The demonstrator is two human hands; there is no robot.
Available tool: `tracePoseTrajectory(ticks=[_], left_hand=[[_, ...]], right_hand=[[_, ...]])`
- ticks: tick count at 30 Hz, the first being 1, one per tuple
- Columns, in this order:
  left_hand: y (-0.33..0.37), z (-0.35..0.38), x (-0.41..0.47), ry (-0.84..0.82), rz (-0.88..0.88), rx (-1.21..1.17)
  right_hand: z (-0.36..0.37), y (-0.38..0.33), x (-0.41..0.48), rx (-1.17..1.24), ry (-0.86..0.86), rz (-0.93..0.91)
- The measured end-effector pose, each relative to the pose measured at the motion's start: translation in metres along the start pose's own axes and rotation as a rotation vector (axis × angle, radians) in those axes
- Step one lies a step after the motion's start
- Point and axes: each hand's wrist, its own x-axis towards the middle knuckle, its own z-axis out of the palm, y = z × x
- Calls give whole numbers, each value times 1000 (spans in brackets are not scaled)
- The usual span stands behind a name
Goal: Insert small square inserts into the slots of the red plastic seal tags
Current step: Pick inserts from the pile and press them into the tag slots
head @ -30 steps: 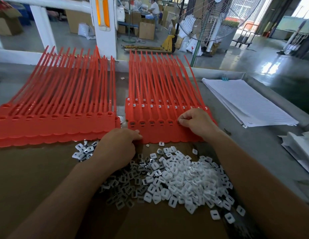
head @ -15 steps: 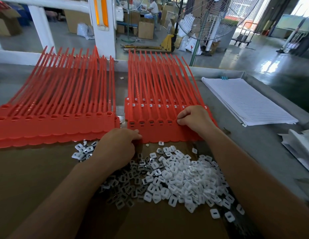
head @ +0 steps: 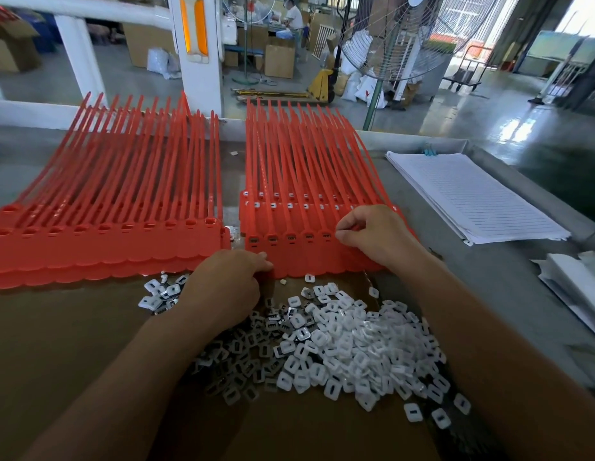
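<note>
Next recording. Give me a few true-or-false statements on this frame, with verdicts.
1. The right hand pinches at the front slot row of the right tag stack. True.
2. The left tag stack has white inserts in its front slots. False: those slots look empty.
3. The loose inserts sit in a bin. False: they lie piled on brown cardboard.
4. Lined paper lies right of the tags. True.

Bright daylight from right; sharp centre, wide-angle bending at edges.
</note>
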Motion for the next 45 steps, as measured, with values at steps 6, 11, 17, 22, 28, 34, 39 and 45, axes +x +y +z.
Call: tracePoseTrajectory(ticks=[6,11,17,22,28,34,39,45], left_hand=[[0,-1,-1,3,4,0],[0,0,0,17,13,15],[-1,1,1,13,22,0],[-1,0,1,8,41,27],[-2,0,2,1,48,35],[-1,-2,2,-5,55,35],[-2,0,3,5,33,16],[-3,2,4,10,18,5]], right_hand=[[-3,-32,-29,59,-222,-115],[8,-59,-50,-58,-392,-267],[26,-68,-55,-249,-463,-332],[28,-63,-53,-182,-467,-280],[28,-60,-52,-124,-491,-270],[23,-59,-54,42,-437,-251],[20,-55,-52,48,-366,-249],[6,-35,-41,98,-210,-150]])
